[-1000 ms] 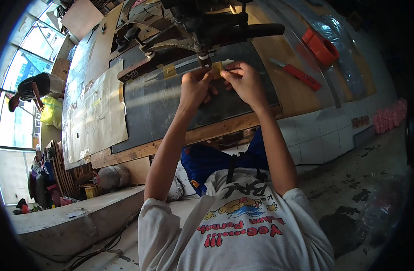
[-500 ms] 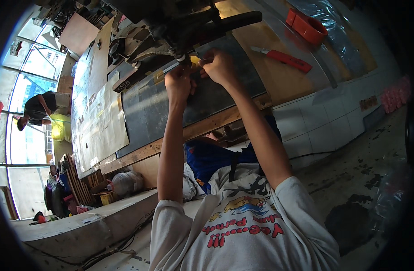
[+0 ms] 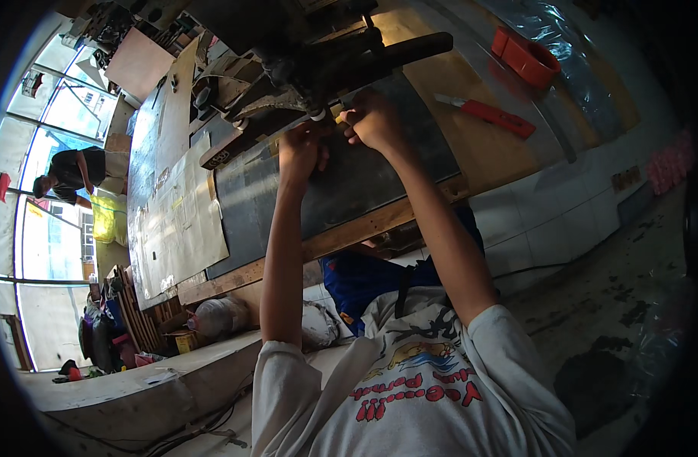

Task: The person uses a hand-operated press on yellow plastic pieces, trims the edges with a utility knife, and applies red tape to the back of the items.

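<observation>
Both my hands work close together under the dark machine, over the black work surface. My left hand is closed with its fingers bent inward near a pale round knob on the machine. What its fingertips hold is hidden in shadow. My right hand is closed in a pinch on a small yellow piece, of which only a little shows. A red-handled utility knife, its blade out, lies on the brown board to the right of my right hand.
A red ring-shaped object sits beyond the knife. Pale sheets cover the table's left part, and a wooden edge runs along its near side. At far left a person stands by a yellow bag.
The whole view has shifted slightly, with the table and tools appearing a little further right. Less of the yellow piece shows between my hands. Both hands remain under the machine.
</observation>
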Available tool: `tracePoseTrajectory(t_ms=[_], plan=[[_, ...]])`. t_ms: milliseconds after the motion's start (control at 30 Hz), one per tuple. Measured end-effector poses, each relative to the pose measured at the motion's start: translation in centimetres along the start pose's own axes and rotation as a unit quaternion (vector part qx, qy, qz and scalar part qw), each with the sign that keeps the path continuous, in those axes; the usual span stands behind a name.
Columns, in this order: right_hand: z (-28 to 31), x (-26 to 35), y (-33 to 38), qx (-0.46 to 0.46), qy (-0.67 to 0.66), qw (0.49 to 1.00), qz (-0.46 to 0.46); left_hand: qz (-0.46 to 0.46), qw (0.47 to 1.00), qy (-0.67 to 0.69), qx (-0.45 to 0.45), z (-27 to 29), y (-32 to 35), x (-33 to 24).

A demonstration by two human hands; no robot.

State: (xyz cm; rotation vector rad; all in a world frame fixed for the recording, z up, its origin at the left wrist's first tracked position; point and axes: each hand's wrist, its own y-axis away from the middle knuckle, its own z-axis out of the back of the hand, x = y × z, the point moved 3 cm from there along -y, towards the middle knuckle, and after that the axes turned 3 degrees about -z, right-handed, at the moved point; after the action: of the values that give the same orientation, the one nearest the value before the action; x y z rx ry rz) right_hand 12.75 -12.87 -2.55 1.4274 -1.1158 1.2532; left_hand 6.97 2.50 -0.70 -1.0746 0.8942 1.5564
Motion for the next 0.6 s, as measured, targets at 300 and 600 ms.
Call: tracePoseTrajectory(t_ms=[300, 600], plan=[[-0.4, 0.2, -0.6, -0.013, -0.007, 0.999, -0.047, -0.032, 0.999, -0.031, -0.02, 0.1, 0.0, 0.8], [-0.3, 0.9, -0.5, -0.033, 0.077, 0.996, -0.039, -0.247, 0.892, -0.356, -0.132, -0.8, 1.3, -0.8]])
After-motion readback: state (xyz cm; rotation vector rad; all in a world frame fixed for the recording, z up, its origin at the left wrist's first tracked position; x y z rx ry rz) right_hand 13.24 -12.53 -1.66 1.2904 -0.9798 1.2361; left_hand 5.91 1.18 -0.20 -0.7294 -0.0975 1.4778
